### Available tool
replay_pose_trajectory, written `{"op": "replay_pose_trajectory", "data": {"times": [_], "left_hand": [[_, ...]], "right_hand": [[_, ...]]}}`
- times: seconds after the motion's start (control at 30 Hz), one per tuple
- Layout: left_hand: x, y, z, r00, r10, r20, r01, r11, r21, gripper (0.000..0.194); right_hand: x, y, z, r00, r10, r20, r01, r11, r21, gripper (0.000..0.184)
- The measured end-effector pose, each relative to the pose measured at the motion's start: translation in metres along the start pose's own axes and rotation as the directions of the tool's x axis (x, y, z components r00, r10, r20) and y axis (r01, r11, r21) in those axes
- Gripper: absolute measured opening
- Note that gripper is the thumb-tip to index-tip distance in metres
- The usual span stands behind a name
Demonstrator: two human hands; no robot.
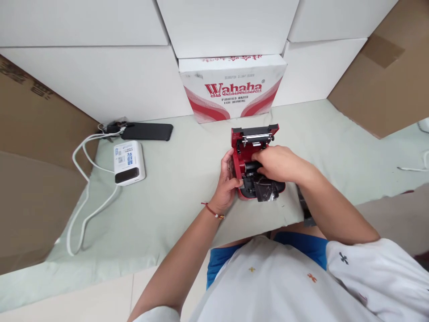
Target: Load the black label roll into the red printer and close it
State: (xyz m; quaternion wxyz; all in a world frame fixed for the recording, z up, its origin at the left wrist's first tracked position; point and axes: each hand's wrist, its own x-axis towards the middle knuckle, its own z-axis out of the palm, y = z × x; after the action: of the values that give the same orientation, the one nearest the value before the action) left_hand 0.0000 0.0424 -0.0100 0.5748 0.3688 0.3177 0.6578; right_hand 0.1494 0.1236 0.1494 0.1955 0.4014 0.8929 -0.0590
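Note:
A small red and black device (241, 154), which looks like a label printer, sits on the cloth-covered table with its hinged lid (256, 132) raised. A metal bar runs across the underside of that lid. My left hand (227, 182) grips the device's left side, thumb over the front edge. Inside the red bay lies a black roll (252, 167), and the fingers of my right hand (276, 163) are closed around its right end. Dark shiny film (266, 188) hangs over the front of the device below the roll. My right fingertips are partly hidden.
A Wahaha water carton (234, 91) stands behind the device, against white boxes (228, 27). To the left lie a white power bank (129, 163), a black phone (147, 131) and a looped white cable (87, 197). Brown cardboard boxes (385, 67) flank both sides.

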Motion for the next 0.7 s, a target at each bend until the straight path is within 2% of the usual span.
{"op": "replay_pose_trajectory", "data": {"times": [0.07, 0.13, 0.17, 0.23, 0.27, 0.33, 0.4, 0.47, 0.5, 0.6, 0.7], "left_hand": [[0.000, 0.000, 0.000, 1.000, 0.003, -0.003, -0.003, 1.000, -0.009, 0.098], [0.001, 0.000, 0.000, 1.000, 0.009, -0.014, -0.009, 1.000, -0.013, 0.097], [0.001, 0.000, 0.000, 1.000, 0.014, -0.018, -0.014, 1.000, -0.011, 0.097], [0.002, 0.000, -0.001, 1.000, 0.020, -0.015, -0.020, 1.000, -0.006, 0.097], [0.003, 0.000, -0.002, 1.000, 0.020, -0.009, -0.020, 1.000, -0.004, 0.097], [0.003, 0.001, -0.003, 1.000, 0.016, 0.002, -0.016, 1.000, -0.002, 0.096], [0.003, 0.002, -0.004, 1.000, 0.013, 0.001, -0.013, 1.000, 0.003, 0.096], [0.002, 0.002, -0.004, 1.000, 0.015, -0.006, -0.015, 1.000, 0.013, 0.096], [0.002, 0.002, -0.005, 1.000, 0.017, -0.005, -0.017, 1.000, 0.020, 0.095], [0.002, 0.002, -0.006, 1.000, 0.023, 0.000, -0.023, 0.999, 0.025, 0.093], [0.002, 0.002, -0.007, 1.000, 0.025, 0.006, -0.025, 0.999, 0.033, 0.091]], "right_hand": [[-0.025, 0.017, -0.005, 0.995, -0.053, -0.081, 0.064, 0.987, 0.146, 0.030], [-0.058, 0.044, -0.009, 0.971, -0.083, -0.226, 0.167, 0.907, 0.386, 0.037], [-0.075, 0.060, -0.008, 0.965, -0.054, -0.257, 0.174, 0.864, 0.473, 0.043], [-0.101, 0.089, 0.000, 0.963, 0.064, -0.260, 0.102, 0.811, 0.577, 0.054], [-0.109, 0.101, 0.008, 0.968, 0.107, -0.226, 0.049, 0.805, 0.591, 0.056], [-0.111, 0.115, 0.030, 0.981, 0.128, -0.143, -0.025, 0.823, 0.568, 0.054], [-0.101, 0.116, 0.055, 0.996, 0.075, -0.040, -0.043, 0.847, 0.529, 0.045], [-0.089, 0.110, 0.078, 0.999, 0.033, -0.003, -0.026, 0.851, 0.524, 0.040], [-0.085, 0.108, 0.087, 0.999, 0.039, -0.024, -0.020, 0.848, 0.530, 0.040], [-0.088, 0.110, 0.103, 0.979, 0.168, -0.119, -0.077, 0.835, 0.545, 0.047], [-0.102, 0.126, 0.114, 0.950, 0.299, -0.093, -0.219, 0.848, 0.483, 0.049]]}}
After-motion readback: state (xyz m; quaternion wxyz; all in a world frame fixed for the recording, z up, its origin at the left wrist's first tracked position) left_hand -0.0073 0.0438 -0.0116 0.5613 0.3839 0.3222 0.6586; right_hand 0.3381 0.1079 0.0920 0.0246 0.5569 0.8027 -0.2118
